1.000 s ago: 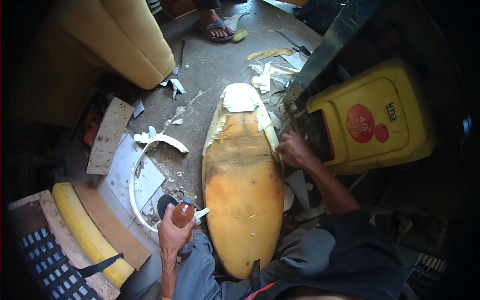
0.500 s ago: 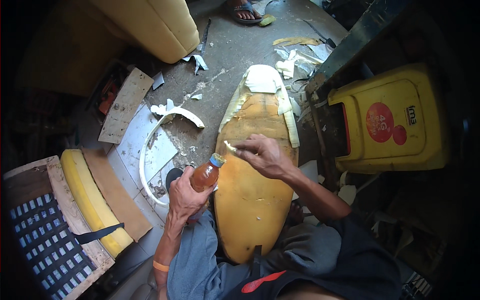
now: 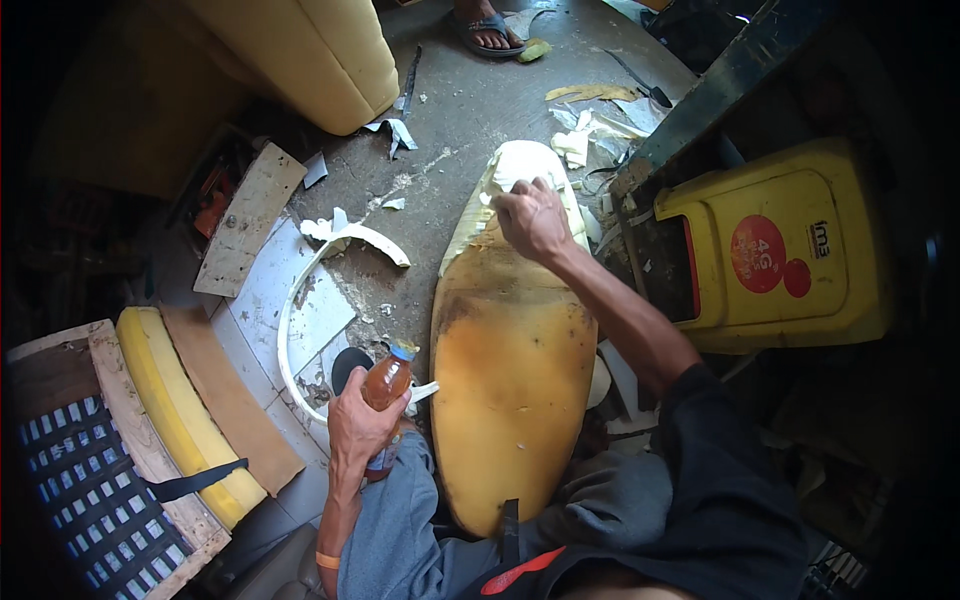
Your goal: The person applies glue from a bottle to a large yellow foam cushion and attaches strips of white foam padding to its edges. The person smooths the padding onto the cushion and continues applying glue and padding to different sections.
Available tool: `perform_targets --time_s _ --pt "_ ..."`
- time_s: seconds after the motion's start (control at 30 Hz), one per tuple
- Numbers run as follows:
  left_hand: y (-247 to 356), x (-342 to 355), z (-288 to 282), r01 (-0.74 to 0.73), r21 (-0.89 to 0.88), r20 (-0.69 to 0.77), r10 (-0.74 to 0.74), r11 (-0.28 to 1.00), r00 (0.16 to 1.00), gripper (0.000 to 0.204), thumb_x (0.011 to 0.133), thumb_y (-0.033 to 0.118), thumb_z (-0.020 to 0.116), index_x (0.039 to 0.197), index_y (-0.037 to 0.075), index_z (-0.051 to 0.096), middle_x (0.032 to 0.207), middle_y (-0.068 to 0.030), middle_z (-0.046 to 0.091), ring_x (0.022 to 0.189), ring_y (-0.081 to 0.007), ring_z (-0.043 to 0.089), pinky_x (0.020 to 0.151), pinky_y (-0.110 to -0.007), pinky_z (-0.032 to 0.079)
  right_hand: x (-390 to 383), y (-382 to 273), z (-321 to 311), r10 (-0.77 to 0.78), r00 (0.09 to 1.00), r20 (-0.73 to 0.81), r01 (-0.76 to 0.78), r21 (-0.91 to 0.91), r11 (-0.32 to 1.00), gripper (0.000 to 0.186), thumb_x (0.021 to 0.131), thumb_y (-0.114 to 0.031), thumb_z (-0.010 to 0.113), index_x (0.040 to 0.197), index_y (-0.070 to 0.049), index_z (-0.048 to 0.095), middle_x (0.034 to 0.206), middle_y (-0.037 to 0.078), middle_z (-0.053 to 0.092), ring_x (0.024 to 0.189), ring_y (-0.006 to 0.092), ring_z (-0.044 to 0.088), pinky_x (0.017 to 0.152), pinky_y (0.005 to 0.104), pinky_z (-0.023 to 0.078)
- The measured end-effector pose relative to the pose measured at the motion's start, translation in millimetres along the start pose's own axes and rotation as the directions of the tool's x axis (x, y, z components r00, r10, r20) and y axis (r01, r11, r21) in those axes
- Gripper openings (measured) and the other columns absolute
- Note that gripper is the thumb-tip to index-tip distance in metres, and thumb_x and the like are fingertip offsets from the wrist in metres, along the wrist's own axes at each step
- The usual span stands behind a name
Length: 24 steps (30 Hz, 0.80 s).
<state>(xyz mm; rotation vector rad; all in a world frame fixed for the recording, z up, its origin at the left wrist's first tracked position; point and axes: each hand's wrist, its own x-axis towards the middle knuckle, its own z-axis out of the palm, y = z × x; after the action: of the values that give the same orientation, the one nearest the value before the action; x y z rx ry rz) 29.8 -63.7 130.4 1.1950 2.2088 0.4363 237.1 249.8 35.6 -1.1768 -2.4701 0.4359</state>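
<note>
"Two hands are shown, the left hand (image 3: pixel 360 425) and the right hand (image 3: pixel 535 222). What does each hold?"

"The left has its fingers wrapped around a clear bottle (image 3: pixel 387 381) of amber liquid, blue at the neck, its top leaning to the right. The right has its fingers bent inward and drawn together; whether a scrap is pinched between them cannot be told."

"And the principal object?"

"A long, orange-yellow foam pad (image 3: pixel 510 400), lying lengthwise between the legs, its near end toward the body. A pale foam layer (image 3: pixel 525 158) covers its far end, where the right hand is placed; contact is hidden by the fingers. Dark staining crosses the middle."

"What lies to the left?"

"A white curved strip (image 3: pixel 287 325), bowed beside the pad; farther out, a yellow foam bar (image 3: pixel 180 415) next to a black woven webbing (image 3: pixel 85 485). Beyond these rests a wooden board (image 3: pixel 250 220)."

"To the right?"

"A yellow plastic container (image 3: pixel 840 265) with a red mark, near a dark metal post (image 3: pixel 725 90)."

"And at the top?"

"Pale scraps (image 3: pixel 572 148) on the floor, and another person's sandalled foot (image 3: pixel 490 36)."
</note>
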Motion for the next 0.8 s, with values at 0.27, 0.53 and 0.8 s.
perform_targets --time_s 0.27,0.53,0.8 --pt "-7 -4 -2 -0.001 -0.030 0.004 0.001 1.000 1.000 0.053 0.079 0.037 0.086 0.110 0.001 0.061 0.099 -0.0234 0.073 0.093 -0.0444 0.073 0.079 -0.048 0.058 13 17 29 -0.200 0.968 0.153 0.225 -0.167 0.960 0.015 0.087 -0.014 0.066 0.092 -0.012 0.080 0.095 0.010 0.072 0.107 0.0253 0.059 0.089 0.0446 0.051" --pt "-9 -12 -4 0.057 -0.051 -0.009 -0.058 0.997 0.998 0.048 0.077 0.037 0.088 0.097 0.002 0.062 0.090 -0.0214 0.073 0.085 -0.0385 0.074 0.076 -0.045 0.055 10 46 -23 -0.270 0.951 0.149 0.291 -0.144 0.946 0.021 0.094 -0.018 0.063 0.101 -0.020 0.083 0.092 0.002 0.072 0.099 0.0211 0.057 0.092 0.0406 0.046" --pt "-3 -11 -8 0.040 -0.091 -0.040 -0.044 0.995 0.998 0.047 0.078 0.036 0.088 0.096 0.002 0.062 0.088 -0.0201 0.073 0.084 -0.0366 0.074 0.075 -0.044 0.055 -24 78 -37 -0.294 0.954 0.053 0.298 -0.097 0.950 0.017 0.094 -0.021 0.068 0.100 -0.024 0.083 0.090 -0.002 0.073 0.098 0.0202 0.056 0.097 0.0389 0.045"
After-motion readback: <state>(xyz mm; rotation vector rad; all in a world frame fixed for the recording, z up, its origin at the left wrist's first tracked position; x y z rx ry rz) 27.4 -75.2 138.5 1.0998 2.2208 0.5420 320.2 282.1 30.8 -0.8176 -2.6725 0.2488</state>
